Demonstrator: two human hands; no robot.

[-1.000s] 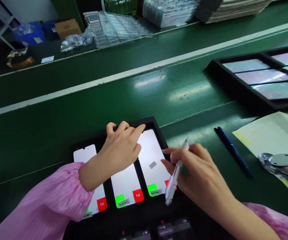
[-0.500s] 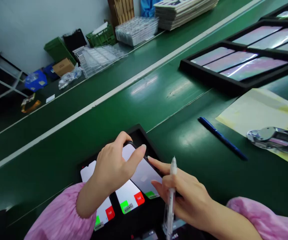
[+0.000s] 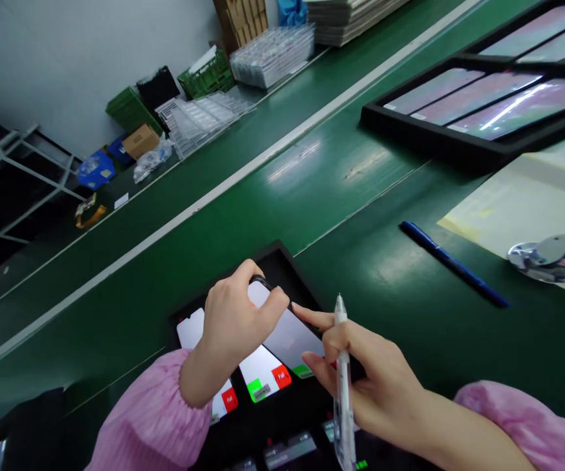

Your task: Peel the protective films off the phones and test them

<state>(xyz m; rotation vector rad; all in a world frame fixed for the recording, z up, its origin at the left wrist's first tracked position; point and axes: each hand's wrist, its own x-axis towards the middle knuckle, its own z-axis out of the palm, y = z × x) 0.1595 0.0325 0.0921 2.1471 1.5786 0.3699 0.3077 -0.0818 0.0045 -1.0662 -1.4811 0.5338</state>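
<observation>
A black test fixture (image 3: 278, 266) holds several phone screens side by side on the green belt. My left hand (image 3: 237, 320) grips the top edge of the rightmost screen (image 3: 289, 340), which looks grey and seems tilted. My right hand (image 3: 373, 373) holds a clear pen (image 3: 344, 392) upright, its fingertip close to that screen's edge. The middle screen (image 3: 257, 369) shows a green patch and a red Fail button. The leftmost screen (image 3: 191, 329) is partly hidden by my left wrist.
A blue pen (image 3: 454, 265) lies on the belt right of the fixture, beside a pale yellow sheet (image 3: 522, 206) with a chrome object (image 3: 552, 256) on it. A black tray of panels (image 3: 483, 108) sits beyond. Stacked trays and boxes line a farther belt.
My left hand has moved from above the screens onto the rightmost screen's top edge, and that screen now looks tilted. The pen has turned upright. The view has swung, tilting the whole scene.
</observation>
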